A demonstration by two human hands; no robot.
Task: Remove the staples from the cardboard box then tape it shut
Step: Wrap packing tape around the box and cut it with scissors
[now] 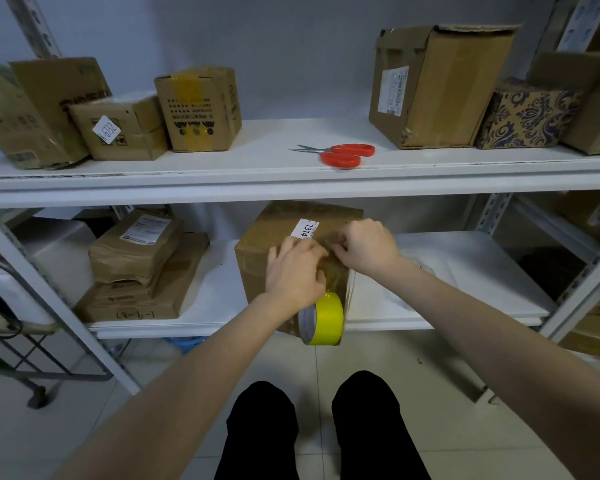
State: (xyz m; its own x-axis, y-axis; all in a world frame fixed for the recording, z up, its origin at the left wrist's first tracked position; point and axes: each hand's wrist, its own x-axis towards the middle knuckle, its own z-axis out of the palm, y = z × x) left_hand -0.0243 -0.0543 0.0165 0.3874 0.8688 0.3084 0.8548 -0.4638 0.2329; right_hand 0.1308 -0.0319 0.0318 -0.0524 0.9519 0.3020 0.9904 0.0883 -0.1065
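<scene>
A brown cardboard box with a white "1314" label stands at the front of the lower shelf. A yellow roll of tape hangs against the box's front face, joined to it by a strip of tape. My left hand lies on the box top with fingers spread, pressing the tape down. To its right, my right hand has its fingers curled, pinching the tape on the box top. Red-handled scissors lie on the upper shelf.
Several cardboard boxes stand on the upper shelf at left and right, one patterned. Stacked flat parcels sit left of the box on the lower shelf. A metal cart stands at the far left. My legs are below.
</scene>
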